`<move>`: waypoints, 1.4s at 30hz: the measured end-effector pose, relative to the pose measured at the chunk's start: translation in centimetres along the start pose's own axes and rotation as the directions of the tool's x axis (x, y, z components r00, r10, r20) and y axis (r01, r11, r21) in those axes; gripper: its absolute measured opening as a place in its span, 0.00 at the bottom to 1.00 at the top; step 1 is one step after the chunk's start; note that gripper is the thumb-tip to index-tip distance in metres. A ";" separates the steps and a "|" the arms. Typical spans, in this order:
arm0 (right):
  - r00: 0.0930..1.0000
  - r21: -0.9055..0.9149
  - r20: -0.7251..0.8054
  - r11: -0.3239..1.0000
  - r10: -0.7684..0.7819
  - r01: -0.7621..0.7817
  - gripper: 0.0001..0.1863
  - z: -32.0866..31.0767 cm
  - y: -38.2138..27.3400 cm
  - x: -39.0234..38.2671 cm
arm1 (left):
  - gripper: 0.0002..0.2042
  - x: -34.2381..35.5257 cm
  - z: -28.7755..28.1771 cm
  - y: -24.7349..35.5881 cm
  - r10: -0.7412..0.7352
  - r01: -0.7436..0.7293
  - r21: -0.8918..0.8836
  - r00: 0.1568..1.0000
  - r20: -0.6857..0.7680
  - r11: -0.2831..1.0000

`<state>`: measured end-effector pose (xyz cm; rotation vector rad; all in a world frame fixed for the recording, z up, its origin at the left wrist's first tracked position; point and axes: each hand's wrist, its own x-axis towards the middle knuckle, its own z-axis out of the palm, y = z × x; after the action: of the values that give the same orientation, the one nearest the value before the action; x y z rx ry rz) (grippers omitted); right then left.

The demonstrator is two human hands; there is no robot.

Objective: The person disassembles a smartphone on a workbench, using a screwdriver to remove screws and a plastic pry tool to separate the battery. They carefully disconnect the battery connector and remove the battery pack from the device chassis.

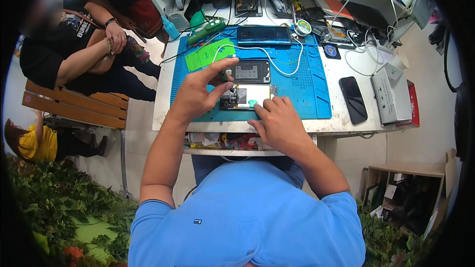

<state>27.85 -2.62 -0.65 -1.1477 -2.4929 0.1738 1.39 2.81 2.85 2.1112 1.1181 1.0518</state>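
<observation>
An opened phone (257, 92) lies on the blue repair mat (311, 96), its white battery and dark circuit board exposed and a green tab on the battery. My right hand (282, 121) steadies it at the near right edge, fingers bent onto it and the thumb by its lower side. Above the phone's left end, my left hand (200, 91) is closed, thumb and fingers around a small dark-green piece, mostly hidden, whose kind I cannot make out. Just beyond lies a dark phone frame (250, 71) with a grey plate in it.
Farther back are a bright green pad (210, 54), a green screwdriver-like tool (207, 31), a blue-black phone (263, 35) and a white cable (277, 69). A black phone (353, 100) and white box (391, 94) stand right. Below, a drawer (227, 142) holds parts. A person (79, 44) sits left.
</observation>
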 end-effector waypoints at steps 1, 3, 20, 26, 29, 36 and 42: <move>1.000 0.010 -0.015 1.000 -0.006 0.006 0.17 0.0 0.2 0.1 | 0.33 0.0 0.0 0.2 0.009 -0.008 0.046 1.000 -0.016 0.999; 0.999 0.029 -0.045 0.999 -0.020 0.021 0.15 0.0 0.6 0.5 | 0.34 -0.1 0.0 0.0 0.017 -0.016 0.049 1.000 -0.019 0.999; 0.992 0.015 -0.081 0.995 -0.099 0.100 0.05 1.1 2.4 5.9 | 0.41 -1.1 1.5 -2.5 -0.189 0.096 -0.271 0.919 -0.344 0.958; 0.996 -0.004 0.001 0.996 -0.088 0.088 0.08 1.8 2.1 7.0 | 0.41 -1.8 1.8 -2.5 -0.020 -0.001 -0.075 0.959 -0.281 0.997; 0.997 -0.006 0.011 0.997 -0.075 0.075 0.10 1.8 1.9 6.7 | 0.40 -1.9 2.1 -2.4 -0.021 -0.001 -0.078 0.959 -0.284 0.997; 0.999 0.017 0.031 0.999 -0.034 0.033 0.10 1.5 1.8 6.5 | 0.40 -2.0 2.2 -2.6 -0.034 0.011 -0.085 0.960 -0.279 0.996; 0.999 0.027 0.023 0.999 -0.035 0.034 0.10 1.6 1.9 6.5 | 0.39 -1.9 2.2 -2.7 -0.007 -0.013 -0.069 0.961 -0.278 0.998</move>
<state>24.73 3.62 -0.70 -1.0976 -2.5215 0.2109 1.33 2.39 -1.14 1.9523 1.1865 1.4016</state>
